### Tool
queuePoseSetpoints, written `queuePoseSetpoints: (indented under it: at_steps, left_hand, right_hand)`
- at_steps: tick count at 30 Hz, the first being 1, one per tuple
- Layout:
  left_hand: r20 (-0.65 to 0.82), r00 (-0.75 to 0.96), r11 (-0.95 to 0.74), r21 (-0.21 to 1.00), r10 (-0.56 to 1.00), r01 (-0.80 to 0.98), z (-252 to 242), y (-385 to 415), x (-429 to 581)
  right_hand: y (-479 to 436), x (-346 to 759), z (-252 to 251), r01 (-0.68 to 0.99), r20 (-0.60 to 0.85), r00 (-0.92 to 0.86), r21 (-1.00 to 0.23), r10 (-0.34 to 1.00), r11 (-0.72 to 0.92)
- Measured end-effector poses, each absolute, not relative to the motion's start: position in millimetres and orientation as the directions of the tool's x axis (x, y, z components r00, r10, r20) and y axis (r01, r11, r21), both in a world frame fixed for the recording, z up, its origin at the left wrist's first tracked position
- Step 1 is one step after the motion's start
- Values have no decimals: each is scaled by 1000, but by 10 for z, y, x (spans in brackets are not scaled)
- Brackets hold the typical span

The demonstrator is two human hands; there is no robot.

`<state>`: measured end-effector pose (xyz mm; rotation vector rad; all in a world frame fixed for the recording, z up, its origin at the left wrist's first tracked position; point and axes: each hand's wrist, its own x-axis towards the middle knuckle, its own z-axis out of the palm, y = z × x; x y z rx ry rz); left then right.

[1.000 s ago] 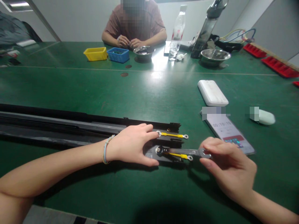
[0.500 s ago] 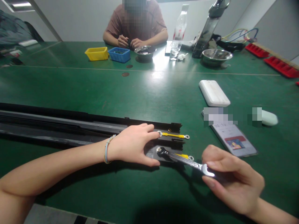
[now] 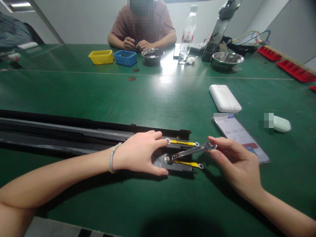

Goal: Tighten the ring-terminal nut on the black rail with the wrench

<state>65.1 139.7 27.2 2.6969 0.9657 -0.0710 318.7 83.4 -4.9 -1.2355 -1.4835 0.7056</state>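
My left hand (image 3: 140,153) lies with fingers spread across the long black metal rails (image 3: 98,130), near their right end. My right hand (image 3: 237,161) pinches the open-jaw end of a combination wrench (image 3: 191,151) between thumb and fingertips. The wrench's ring end sits around a small bolt (image 3: 168,158) on the nearer rail's end, and its shaft slants up to the right. One yellow wire with ring lugs (image 3: 182,143) runs from the farther rail, by my left index finger. Another yellow wire (image 3: 189,164) comes out beneath the wrench, its free lug past the rail end.
A phone with a running timer (image 3: 240,136), a white power bank (image 3: 225,98) and a pale rounded case (image 3: 282,124) lie right. Farther back stand yellow (image 3: 101,57) and blue bins (image 3: 125,58), metal bowls (image 3: 227,61) and bottles (image 3: 188,34). A person (image 3: 143,29) sits opposite.
My right hand has swung the wrench's free end up and away from me, turning it about the bolt. My left hand stays in place on the rails.
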Motion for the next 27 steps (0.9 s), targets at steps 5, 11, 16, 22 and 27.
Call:
queuePoseSetpoints:
  at_steps: [5,11,16,22,27]
  left_hand:
    - [-147,773,-733,250,617,633,270,1392,655]
    - [-134,776,-738,244,617,629,256,1404,661]
    - [-135,779,-741,248,612,624,246,1436,650]
    - [-119,784,-746,247,610,618,254,1445,600]
    - [-121,784,-746,245,609,619,264,1427,573]
  right_hand:
    - [843,3216,-67,346,329,50,-892,943,293]
    - [809,3229,-108,236,338,4,-915,941,327]
    - [776,3202,-52,122,514,-139,-840,847,529]
    - [704,3123,15,135,588,-255,-764,768,630]
    - [695,3056,23,152,528,-155,-822,835,549]
